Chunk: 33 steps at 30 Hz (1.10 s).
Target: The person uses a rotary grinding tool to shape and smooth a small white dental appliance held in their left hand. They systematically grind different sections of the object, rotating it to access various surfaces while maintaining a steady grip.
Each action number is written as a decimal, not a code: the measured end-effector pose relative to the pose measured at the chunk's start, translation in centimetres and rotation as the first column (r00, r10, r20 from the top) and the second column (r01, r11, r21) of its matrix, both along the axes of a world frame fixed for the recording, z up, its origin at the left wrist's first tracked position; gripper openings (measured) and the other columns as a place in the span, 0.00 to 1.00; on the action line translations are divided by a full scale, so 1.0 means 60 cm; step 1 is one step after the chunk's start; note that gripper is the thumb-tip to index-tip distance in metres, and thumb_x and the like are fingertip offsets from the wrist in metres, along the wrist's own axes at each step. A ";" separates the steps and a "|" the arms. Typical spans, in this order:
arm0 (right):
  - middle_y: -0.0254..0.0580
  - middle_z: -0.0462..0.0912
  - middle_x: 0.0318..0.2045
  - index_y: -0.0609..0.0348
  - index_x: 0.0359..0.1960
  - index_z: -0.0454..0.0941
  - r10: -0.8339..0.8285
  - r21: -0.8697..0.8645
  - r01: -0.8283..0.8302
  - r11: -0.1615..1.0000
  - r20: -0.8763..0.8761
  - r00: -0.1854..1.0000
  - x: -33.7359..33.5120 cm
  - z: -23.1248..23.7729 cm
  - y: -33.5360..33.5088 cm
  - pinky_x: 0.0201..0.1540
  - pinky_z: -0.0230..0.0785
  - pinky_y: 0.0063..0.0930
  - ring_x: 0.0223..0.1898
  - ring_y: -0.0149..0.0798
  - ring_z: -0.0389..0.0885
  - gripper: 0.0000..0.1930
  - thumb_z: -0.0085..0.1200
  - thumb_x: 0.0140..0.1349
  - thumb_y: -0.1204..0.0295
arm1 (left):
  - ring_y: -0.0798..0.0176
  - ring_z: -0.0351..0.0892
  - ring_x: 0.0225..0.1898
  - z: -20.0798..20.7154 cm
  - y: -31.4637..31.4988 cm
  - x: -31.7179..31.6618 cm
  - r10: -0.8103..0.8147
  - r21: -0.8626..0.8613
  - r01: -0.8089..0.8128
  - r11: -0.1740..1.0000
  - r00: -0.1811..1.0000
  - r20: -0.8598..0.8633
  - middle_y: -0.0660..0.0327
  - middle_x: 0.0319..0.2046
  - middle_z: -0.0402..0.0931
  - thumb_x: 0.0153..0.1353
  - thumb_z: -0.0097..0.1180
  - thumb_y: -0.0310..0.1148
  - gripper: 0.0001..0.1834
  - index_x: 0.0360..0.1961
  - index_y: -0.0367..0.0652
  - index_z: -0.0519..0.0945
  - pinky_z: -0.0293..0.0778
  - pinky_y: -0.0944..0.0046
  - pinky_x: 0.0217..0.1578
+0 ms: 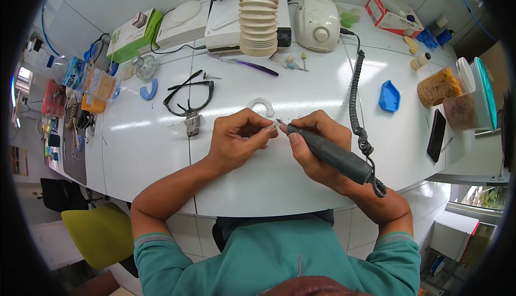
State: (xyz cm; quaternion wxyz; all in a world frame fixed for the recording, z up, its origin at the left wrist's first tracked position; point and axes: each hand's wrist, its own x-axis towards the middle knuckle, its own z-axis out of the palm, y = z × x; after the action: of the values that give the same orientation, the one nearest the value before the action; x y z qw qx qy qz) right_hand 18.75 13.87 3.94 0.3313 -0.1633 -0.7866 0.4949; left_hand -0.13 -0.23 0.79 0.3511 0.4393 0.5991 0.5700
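My right hand (318, 134) grips a dark grey rotary handpiece (338, 158), held like a pen. Its thin metal bur points left and meets a small pale, translucent piece (276, 125). That piece is pinched between the thumb and fingers of my left hand (235, 136); its exact kind is too small to make out. Just beyond my fingertips lies a whitish horseshoe-shaped dental arch (263, 105) on the white table (231, 194). From the handpiece's rear end a coiled black cord (357, 97) loops up to a cream control box (317, 24) at the back.
A ribbed suction hose (259, 16) hangs over the far middle. Black magnifying glasses (189, 98) and a blue arch (149, 89) lie to the left. Rightward are a blue tray (389, 96), a phone (436, 136) and tubs (442, 87). Loose burs (291, 59) and a purple-handled tool (252, 65) lie behind.
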 end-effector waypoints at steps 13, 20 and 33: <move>0.54 0.94 0.39 0.71 0.46 0.82 0.034 0.117 -0.043 0.992 0.074 0.997 0.003 0.012 -0.002 0.41 0.87 0.26 0.37 0.34 0.94 0.09 0.66 0.70 0.77 | 0.62 0.95 0.46 0.002 0.001 0.005 0.035 -0.022 -0.034 0.999 0.998 0.058 0.53 0.43 0.92 0.75 0.67 0.24 0.08 0.49 0.32 0.84 0.93 0.67 0.40; 0.55 0.94 0.38 0.71 0.45 0.82 0.014 0.179 -0.020 0.984 0.033 0.999 -0.001 0.007 -0.002 0.43 0.88 0.27 0.38 0.37 0.95 0.09 0.67 0.68 0.78 | 0.61 0.95 0.47 0.009 0.003 0.006 0.028 -0.045 -0.027 0.999 0.999 0.029 0.52 0.43 0.92 0.75 0.67 0.25 0.07 0.48 0.31 0.84 0.94 0.65 0.42; 0.48 0.88 0.32 0.67 0.44 0.84 0.020 0.188 -0.014 0.982 -0.033 0.999 -0.007 -0.001 -0.002 0.33 0.83 0.29 0.29 0.39 0.91 0.12 0.72 0.61 0.79 | 0.60 0.95 0.47 0.010 0.004 0.006 0.020 -0.026 -0.020 0.999 1.000 0.024 0.51 0.42 0.92 0.75 0.67 0.25 0.07 0.48 0.31 0.84 0.94 0.65 0.44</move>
State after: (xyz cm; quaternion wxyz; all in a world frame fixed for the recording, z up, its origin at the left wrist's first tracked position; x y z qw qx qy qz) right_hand 18.34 13.78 3.91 0.3547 -0.1158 -0.8252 0.4240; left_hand 0.21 0.04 1.36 0.3581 0.4219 0.6064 0.5710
